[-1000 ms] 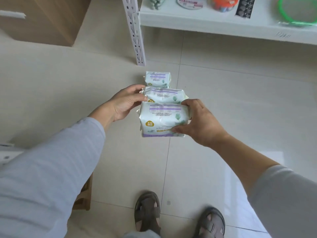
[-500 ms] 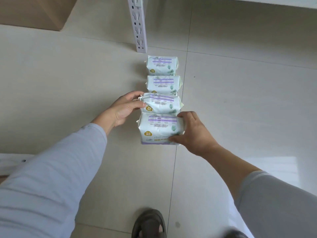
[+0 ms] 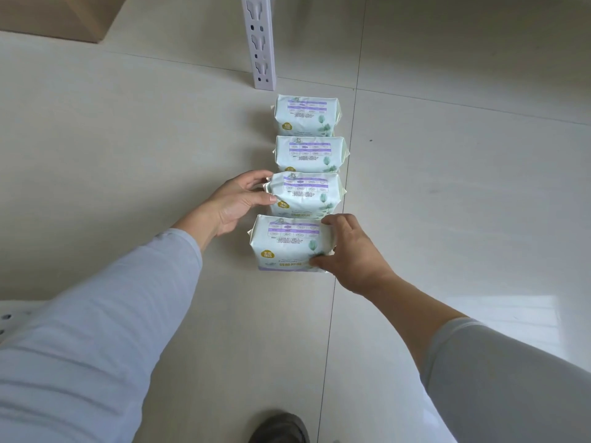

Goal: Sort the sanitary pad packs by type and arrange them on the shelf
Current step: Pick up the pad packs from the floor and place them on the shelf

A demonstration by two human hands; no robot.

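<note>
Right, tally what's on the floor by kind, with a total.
Pad packs: 4, at and
Shelf post: 1
Wooden cabinet: 1
Shoe: 1
Total: 7

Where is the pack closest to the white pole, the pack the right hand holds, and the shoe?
Farthest pack [image 3: 307,118], head view, middle of its top face.
Nearest pack [image 3: 284,243], head view, middle of its front face.
Right hand [image 3: 351,254], head view, back of the hand.
Shoe [image 3: 279,426], head view, its toe.
</note>
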